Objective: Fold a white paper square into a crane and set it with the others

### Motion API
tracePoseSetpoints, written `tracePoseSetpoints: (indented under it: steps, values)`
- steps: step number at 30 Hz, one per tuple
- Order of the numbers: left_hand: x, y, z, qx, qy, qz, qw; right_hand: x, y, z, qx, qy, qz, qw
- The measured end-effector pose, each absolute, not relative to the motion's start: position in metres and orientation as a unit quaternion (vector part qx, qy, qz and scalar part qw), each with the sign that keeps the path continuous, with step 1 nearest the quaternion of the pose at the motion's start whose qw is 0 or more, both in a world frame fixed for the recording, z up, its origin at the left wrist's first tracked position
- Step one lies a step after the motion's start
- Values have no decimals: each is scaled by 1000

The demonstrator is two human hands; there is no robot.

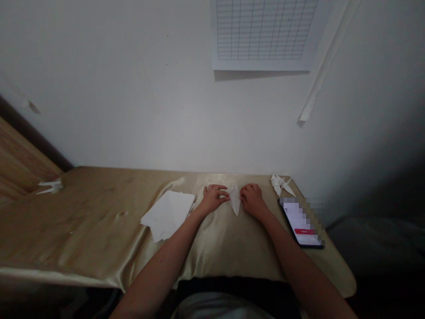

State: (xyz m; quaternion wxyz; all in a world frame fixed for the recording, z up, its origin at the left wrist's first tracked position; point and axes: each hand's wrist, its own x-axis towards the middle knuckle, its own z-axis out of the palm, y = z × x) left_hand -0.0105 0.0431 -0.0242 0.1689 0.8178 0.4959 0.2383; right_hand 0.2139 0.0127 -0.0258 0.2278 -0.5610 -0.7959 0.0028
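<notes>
A small white piece of folded paper [235, 201], narrow and kite-shaped with its sharp point toward me, lies on the gold cloth between my hands. My left hand [214, 198] has its fingertips on the paper's left edge, the fingers bent. On the opposite edge, my right hand [252, 199] curls its fingers in and pinches the paper's side. Its fingertips are partly hidden. Left of my left hand is a loose stack of white paper sheets [170, 213], its corners uneven.
Folded paper figures [281, 184] sit at the table's back right corner. A phone [300, 223] with a lit screen lies in front of them. White paper scraps [51, 186] are at the far left. The gold tablecloth [83, 226] has wrinkles; a white wall [133, 88] rises behind.
</notes>
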Motion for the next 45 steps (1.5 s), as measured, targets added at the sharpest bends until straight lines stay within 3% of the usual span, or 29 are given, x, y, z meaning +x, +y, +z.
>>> tracePoseSetpoints:
  steps: [11, 45]
  values:
    - [1, 35, -17, 792, 531, 251, 166, 212, 17, -31, -540, -799, 34, 262]
    - [0, 30, -20, 793, 543, 235, 147, 213, 17, -34, -548, -792, 58, 262]
